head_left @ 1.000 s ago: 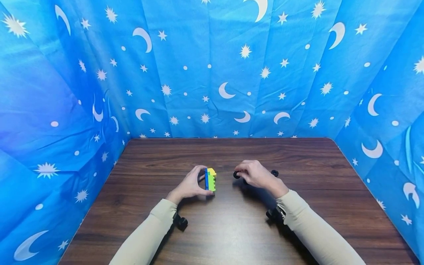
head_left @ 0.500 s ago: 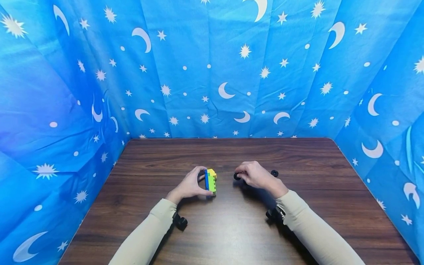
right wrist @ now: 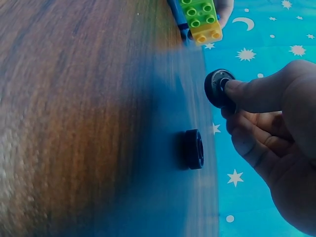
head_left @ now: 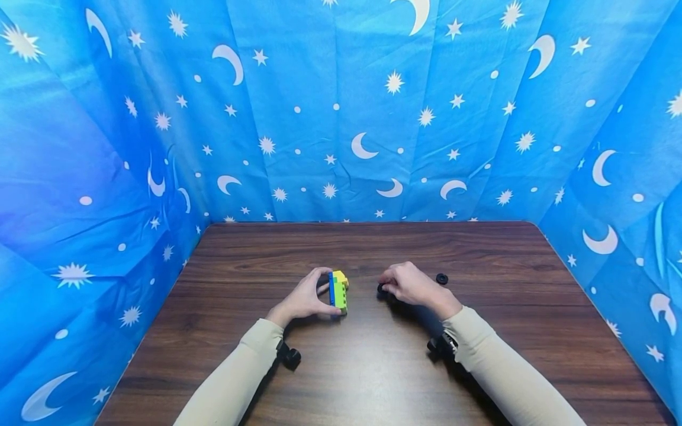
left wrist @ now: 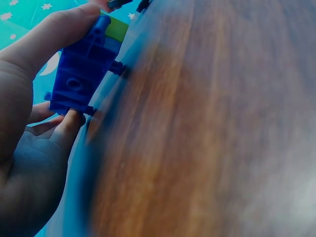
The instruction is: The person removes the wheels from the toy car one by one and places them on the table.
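My left hand [head_left: 305, 296] grips a toy brick car [head_left: 338, 293] between thumb and fingers. The car has green and yellow studded bricks on a blue base, and stands on its side, studs facing right. Short pegs stick out of the blue chassis [left wrist: 81, 74] in the left wrist view. Across from it, my right hand [head_left: 411, 284] pinches a black toy wheel [right wrist: 219, 88] between thumb and fingers. The head view shows only part of that wheel. Another black wheel [right wrist: 194, 149] lies on the table below the right hand in the right wrist view.
A black wheel [head_left: 441, 278] lies behind the right wrist; whether it is the one in the right wrist view, I cannot tell. The dark wooden table [head_left: 367, 367] meets blue curtains [head_left: 341, 118] with stars and moons behind and at both sides.
My right hand has shifted slightly toward me with the wheel, which shows less now in the head view. The left hand and the toy car have barely moved.
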### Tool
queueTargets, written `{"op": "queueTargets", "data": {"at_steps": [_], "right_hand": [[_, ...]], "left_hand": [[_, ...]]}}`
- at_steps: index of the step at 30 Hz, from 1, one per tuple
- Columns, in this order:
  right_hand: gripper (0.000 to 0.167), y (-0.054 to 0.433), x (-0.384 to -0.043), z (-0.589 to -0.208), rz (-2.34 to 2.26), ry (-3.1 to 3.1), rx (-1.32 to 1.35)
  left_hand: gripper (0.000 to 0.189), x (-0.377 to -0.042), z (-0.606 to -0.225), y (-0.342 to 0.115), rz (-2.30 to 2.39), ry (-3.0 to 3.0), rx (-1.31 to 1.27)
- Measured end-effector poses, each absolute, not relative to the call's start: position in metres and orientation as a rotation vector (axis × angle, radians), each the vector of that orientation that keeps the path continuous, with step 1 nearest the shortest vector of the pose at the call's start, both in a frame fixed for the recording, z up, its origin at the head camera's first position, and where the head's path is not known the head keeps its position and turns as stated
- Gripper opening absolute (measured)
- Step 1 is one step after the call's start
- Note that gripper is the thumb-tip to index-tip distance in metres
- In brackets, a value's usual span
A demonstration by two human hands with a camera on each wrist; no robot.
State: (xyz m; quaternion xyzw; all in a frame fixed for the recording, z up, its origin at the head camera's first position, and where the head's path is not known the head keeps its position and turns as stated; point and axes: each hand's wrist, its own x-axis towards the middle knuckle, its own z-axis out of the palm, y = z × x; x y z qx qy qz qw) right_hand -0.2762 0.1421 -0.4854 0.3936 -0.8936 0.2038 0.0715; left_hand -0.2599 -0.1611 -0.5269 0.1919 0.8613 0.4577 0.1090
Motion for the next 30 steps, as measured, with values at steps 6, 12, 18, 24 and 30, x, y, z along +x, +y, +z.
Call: {"op": "queueTargets", "data": {"at_steps": [6, 12, 18, 24, 30], "right_hand": [[0.007, 0.1427, -0.2767, -0.4889, 0.581, -2.678, 1.194], [0.005, 0.1421, -0.2765, -0.4908, 0.557, -2.693, 1.194], [0.006, 0.1414, -0.2756, -0.4907, 0.548, -2.729, 1.193], [0.005, 0.1404, -0.2754, -0.4915, 0.562, -2.74, 1.198], [0.006, 0.1411, -0.2752, -0.4916, 0.575, -2.757, 1.195]], "left_hand": [[0.103, -0.2608, -0.5265, -0.1641, 1.35, 2.518, 0.557], [0.101, -0.2611, -0.5273, -0.1678, 1.355, 2.52, 0.57], [0.101, -0.2606, -0.5284, -0.1693, 1.371, 2.51, 0.565], [0.106, -0.261, -0.5294, -0.1693, 1.411, 2.486, 0.632], [0.102, -0.2615, -0.5272, -0.168, 1.353, 2.531, 0.665]]}}
